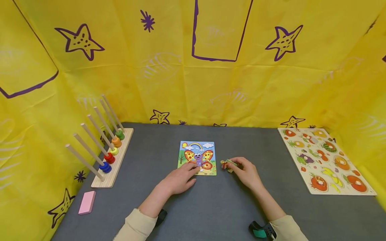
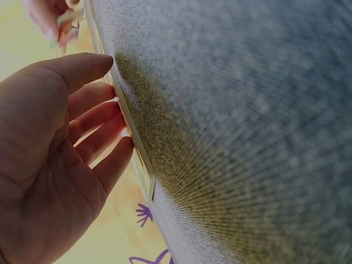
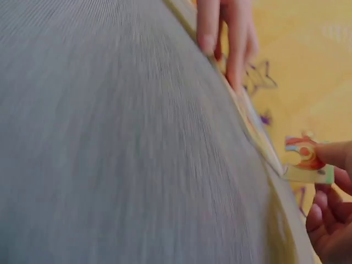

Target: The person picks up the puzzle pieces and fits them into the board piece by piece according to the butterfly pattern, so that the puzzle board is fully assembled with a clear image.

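A square butterfly jigsaw puzzle (image 1: 185, 150) lies in the middle of the table, showing a rainbow, a sun and a purple butterfly. My left hand (image 1: 180, 178) rests its fingers on the lower part of it, hiding some of the picture. In the left wrist view, these fingers (image 2: 118, 159) reach over the puzzle's edge, nearly straight. Just right of the puzzle, my right hand (image 1: 246, 172) pinches a puzzle piece (image 3: 300, 175) between thumb and fingers. Red and yellow patterns show on that piece, with a green end.
At the left stands a wooden peg stacker (image 1: 116, 170) with coloured rings on upright rods. A pink block (image 1: 86, 202) lies in front of it. A wooden fruit puzzle board (image 1: 324, 170) lies on the right. Yellow patterned cloth (image 1: 169, 83) walls the table's back and sides.
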The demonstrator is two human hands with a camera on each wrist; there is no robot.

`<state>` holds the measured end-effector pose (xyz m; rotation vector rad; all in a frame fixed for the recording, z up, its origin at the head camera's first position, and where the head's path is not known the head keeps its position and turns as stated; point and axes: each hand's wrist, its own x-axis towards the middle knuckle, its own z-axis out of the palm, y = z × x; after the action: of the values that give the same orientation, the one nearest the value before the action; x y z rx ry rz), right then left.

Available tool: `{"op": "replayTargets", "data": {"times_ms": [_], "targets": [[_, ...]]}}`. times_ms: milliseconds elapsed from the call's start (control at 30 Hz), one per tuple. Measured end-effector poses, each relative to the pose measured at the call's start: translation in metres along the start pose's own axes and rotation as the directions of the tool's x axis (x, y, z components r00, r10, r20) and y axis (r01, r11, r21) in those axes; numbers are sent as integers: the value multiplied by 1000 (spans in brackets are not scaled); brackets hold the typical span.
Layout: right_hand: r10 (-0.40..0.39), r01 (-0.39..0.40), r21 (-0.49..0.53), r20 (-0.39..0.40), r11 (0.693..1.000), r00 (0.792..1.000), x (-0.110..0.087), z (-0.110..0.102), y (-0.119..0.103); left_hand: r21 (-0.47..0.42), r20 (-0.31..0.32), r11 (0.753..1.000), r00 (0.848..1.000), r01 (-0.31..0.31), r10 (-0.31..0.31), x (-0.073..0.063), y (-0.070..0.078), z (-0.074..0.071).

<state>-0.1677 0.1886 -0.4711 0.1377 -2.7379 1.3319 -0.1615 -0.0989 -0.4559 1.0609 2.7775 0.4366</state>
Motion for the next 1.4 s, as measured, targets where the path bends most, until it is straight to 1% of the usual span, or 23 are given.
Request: {"op": "replayTargets", "data": {"times_ms": [67, 167, 267, 333, 500, 633, 767, 933, 1133, 1400], "targets": [[19, -20, 75, 16, 997, 1000, 6, 14, -10, -3, 3, 1000, 1000, 2, -2, 0, 0, 0], [32, -40, 175, 46, 984, 998, 13, 30, -20, -8, 14, 1000, 1000, 15, -14, 1, 1, 0], [28, -42, 211, 70, 977, 997, 19, 42, -26, -8, 19, 1000, 1000, 22, -22, 1, 1, 0], [31, -44, 203, 67, 978, 997, 22, 48, -29, -5, 23, 1000, 999, 24, -24, 2, 1, 0], [24, -29, 137, 31, 990, 999, 26, 55, -31, -8, 24, 1000, 999, 23, -22, 2, 2, 0], [-18, 17, 47, 23, 999, 1000, 28, 56, -28, -13, 11, 1000, 1000, 6, -6, 1, 2, 0], [-50, 50, -5, 37, 999, 998, 28, 57, -25, -5, -6, 1000, 1000, -22, 22, 0, 2, 0], [-55, 57, -29, 70, 998, 996, 29, 56, -25, 31, -16, 998, 999, -49, 49, -1, 2, 0], [-35, 39, -45, 91, 998, 995, 30, 54, -28, 41, 1, 999, 999, -36, 36, -1, 4, -1], [-24, 29, -64, 86, 998, 996, 31, 55, -28, 36, 1, 999, 999, -35, 35, -2, 5, -2]]}}
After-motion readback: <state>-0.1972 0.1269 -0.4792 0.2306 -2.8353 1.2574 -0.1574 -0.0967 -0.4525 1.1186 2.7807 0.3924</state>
